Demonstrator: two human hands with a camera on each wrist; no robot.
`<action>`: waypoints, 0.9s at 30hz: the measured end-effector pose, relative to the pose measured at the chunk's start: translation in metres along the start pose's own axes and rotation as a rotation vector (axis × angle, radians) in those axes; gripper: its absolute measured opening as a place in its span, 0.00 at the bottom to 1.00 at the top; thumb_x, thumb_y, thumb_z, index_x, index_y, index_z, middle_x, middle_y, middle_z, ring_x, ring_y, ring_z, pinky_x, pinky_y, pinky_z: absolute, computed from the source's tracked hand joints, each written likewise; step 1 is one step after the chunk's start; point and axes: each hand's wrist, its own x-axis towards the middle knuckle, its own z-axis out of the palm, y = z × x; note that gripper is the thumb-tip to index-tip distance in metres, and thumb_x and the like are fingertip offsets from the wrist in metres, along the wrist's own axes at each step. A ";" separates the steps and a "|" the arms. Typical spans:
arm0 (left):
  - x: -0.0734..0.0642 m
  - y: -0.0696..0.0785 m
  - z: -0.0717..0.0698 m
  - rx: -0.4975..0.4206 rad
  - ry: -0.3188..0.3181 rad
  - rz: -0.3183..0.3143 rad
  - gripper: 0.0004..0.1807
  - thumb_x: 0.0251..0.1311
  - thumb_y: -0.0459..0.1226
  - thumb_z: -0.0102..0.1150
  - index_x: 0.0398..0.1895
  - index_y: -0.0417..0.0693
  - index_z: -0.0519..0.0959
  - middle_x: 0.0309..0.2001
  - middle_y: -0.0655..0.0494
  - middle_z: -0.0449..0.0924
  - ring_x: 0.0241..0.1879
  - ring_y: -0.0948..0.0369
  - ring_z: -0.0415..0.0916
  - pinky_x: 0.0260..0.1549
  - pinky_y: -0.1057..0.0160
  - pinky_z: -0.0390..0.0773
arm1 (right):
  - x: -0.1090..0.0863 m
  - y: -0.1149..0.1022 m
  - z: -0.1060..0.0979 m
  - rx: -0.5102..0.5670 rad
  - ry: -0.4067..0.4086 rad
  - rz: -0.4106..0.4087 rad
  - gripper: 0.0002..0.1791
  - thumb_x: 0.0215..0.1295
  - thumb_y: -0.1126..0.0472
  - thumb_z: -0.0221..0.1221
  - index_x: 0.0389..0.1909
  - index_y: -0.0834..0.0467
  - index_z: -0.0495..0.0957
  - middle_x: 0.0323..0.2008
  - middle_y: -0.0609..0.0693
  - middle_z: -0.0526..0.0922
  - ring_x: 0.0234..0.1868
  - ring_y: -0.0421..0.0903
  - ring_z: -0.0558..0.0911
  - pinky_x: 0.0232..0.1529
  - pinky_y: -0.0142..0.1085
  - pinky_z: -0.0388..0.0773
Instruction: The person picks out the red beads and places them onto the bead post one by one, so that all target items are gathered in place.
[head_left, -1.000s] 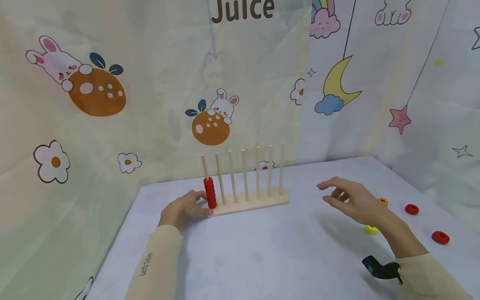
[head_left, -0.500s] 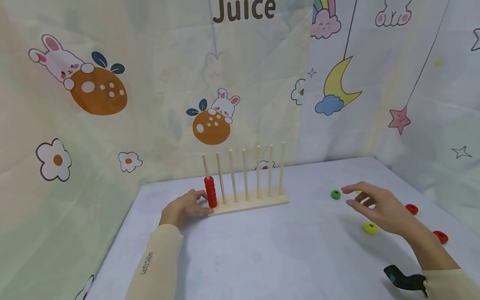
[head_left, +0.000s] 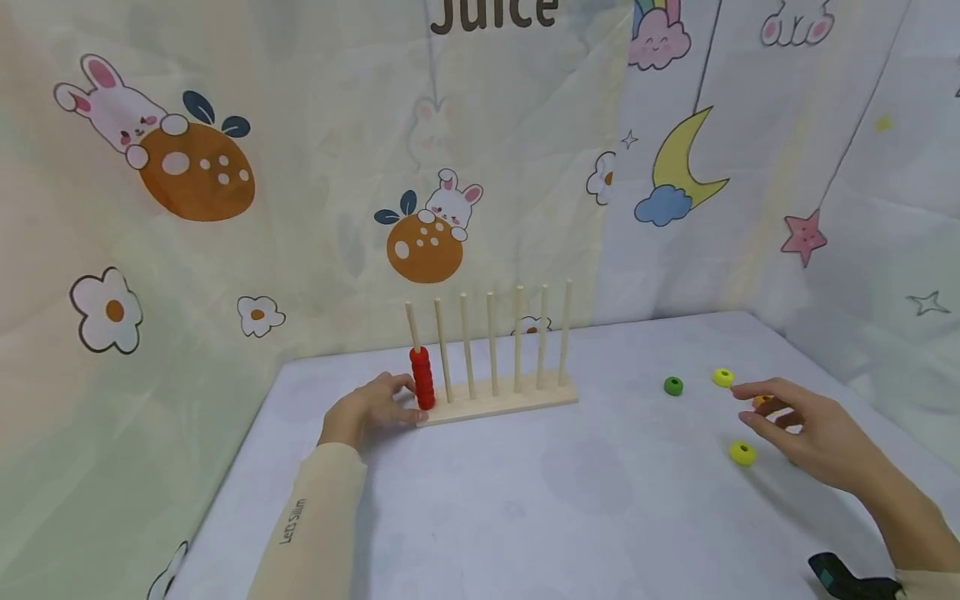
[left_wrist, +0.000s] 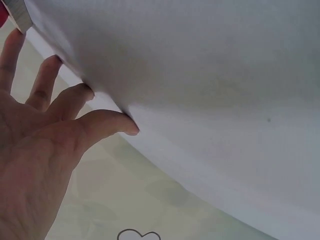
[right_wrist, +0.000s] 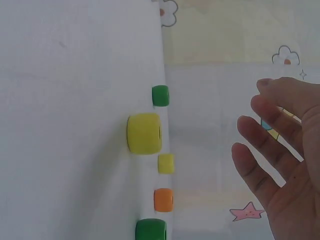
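Note:
My left hand (head_left: 375, 408) holds the left end of a wooden peg rack (head_left: 502, 403), thumb at the front edge of its base and index finger behind. Red beads (head_left: 423, 379) are stacked on the leftmost peg; the other pegs stand bare. In the left wrist view a fingertip meets the base's corner (left_wrist: 21, 15). My right hand (head_left: 817, 433) hovers over the table's right side, holding nothing, fingers loosely bent. Nearest it are an orange bead (head_left: 762, 401), partly hidden by the fingers, and a yellow bead (head_left: 742, 453). Another yellow bead (head_left: 723, 377) lies just beyond its fingertips.
A green bead (head_left: 673, 386) lies between the rack and my right hand. A second green bead (right_wrist: 151, 230) shows low in the right wrist view. A printed cloth wall (head_left: 315, 250) rises behind the white table (head_left: 525, 500). A black device (head_left: 851, 579) sits by the right sleeve.
My right hand has let go of the green bead, leaving it on the table, and moved right over the other beads. The left hand stays at the rack.

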 end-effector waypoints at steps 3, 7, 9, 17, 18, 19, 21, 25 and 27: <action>0.001 0.000 0.000 -0.009 -0.006 -0.001 0.27 0.55 0.54 0.74 0.57 0.66 0.77 0.64 0.46 0.69 0.64 0.44 0.67 0.57 0.34 0.72 | -0.006 0.006 -0.002 -0.014 0.006 0.023 0.25 0.58 0.68 0.73 0.56 0.51 0.80 0.45 0.23 0.77 0.40 0.22 0.75 0.36 0.16 0.74; 0.003 0.000 0.002 -0.015 -0.006 -0.010 0.26 0.55 0.54 0.74 0.56 0.67 0.77 0.64 0.47 0.69 0.64 0.45 0.67 0.57 0.35 0.72 | -0.013 0.016 -0.004 -0.018 0.000 0.069 0.25 0.59 0.68 0.73 0.57 0.52 0.80 0.45 0.20 0.76 0.40 0.20 0.74 0.35 0.16 0.73; 0.004 0.000 0.002 -0.015 -0.004 -0.010 0.26 0.55 0.54 0.74 0.57 0.67 0.77 0.63 0.48 0.69 0.64 0.45 0.67 0.57 0.36 0.72 | -0.018 0.020 -0.004 -0.021 0.004 0.095 0.26 0.58 0.69 0.73 0.57 0.53 0.80 0.46 0.24 0.78 0.41 0.18 0.73 0.35 0.16 0.73; 0.003 0.001 0.001 -0.020 -0.001 -0.028 0.28 0.55 0.54 0.74 0.58 0.67 0.76 0.64 0.47 0.68 0.64 0.45 0.66 0.58 0.35 0.72 | -0.031 0.036 -0.006 -0.120 0.002 0.160 0.25 0.56 0.67 0.74 0.55 0.59 0.80 0.50 0.61 0.82 0.42 0.12 0.61 0.37 0.11 0.65; 0.003 0.001 0.001 -0.021 -0.003 -0.030 0.28 0.56 0.54 0.74 0.58 0.67 0.76 0.64 0.47 0.68 0.65 0.45 0.66 0.58 0.34 0.72 | -0.033 0.038 -0.006 -0.132 0.004 0.162 0.25 0.55 0.67 0.75 0.55 0.59 0.79 0.50 0.61 0.82 0.43 0.12 0.61 0.37 0.11 0.65; 0.003 0.001 0.001 -0.020 -0.004 -0.032 0.28 0.56 0.54 0.74 0.59 0.66 0.76 0.64 0.47 0.68 0.65 0.44 0.66 0.58 0.34 0.72 | -0.035 0.040 -0.007 -0.138 0.005 0.162 0.26 0.55 0.67 0.75 0.55 0.59 0.79 0.49 0.61 0.82 0.43 0.12 0.60 0.36 0.12 0.65; 0.002 0.001 0.001 -0.018 -0.006 -0.032 0.28 0.56 0.54 0.74 0.59 0.66 0.76 0.64 0.46 0.68 0.65 0.44 0.66 0.57 0.33 0.72 | -0.039 0.044 -0.009 -0.159 0.009 0.167 0.26 0.54 0.67 0.75 0.55 0.58 0.79 0.49 0.60 0.82 0.44 0.11 0.59 0.36 0.13 0.64; 0.000 0.000 0.001 -0.011 -0.010 -0.029 0.28 0.55 0.55 0.74 0.59 0.66 0.76 0.63 0.46 0.68 0.64 0.44 0.67 0.57 0.34 0.73 | -0.049 0.053 -0.014 -0.176 -0.001 0.202 0.25 0.55 0.67 0.74 0.54 0.59 0.79 0.51 0.61 0.81 0.50 0.25 0.70 0.35 0.19 0.66; -0.001 0.001 0.001 -0.011 -0.008 -0.027 0.28 0.56 0.54 0.74 0.58 0.66 0.76 0.62 0.47 0.69 0.63 0.45 0.67 0.57 0.35 0.73 | -0.053 0.056 -0.017 -0.190 -0.029 0.250 0.25 0.57 0.67 0.73 0.56 0.61 0.78 0.53 0.65 0.79 0.55 0.44 0.74 0.42 0.30 0.75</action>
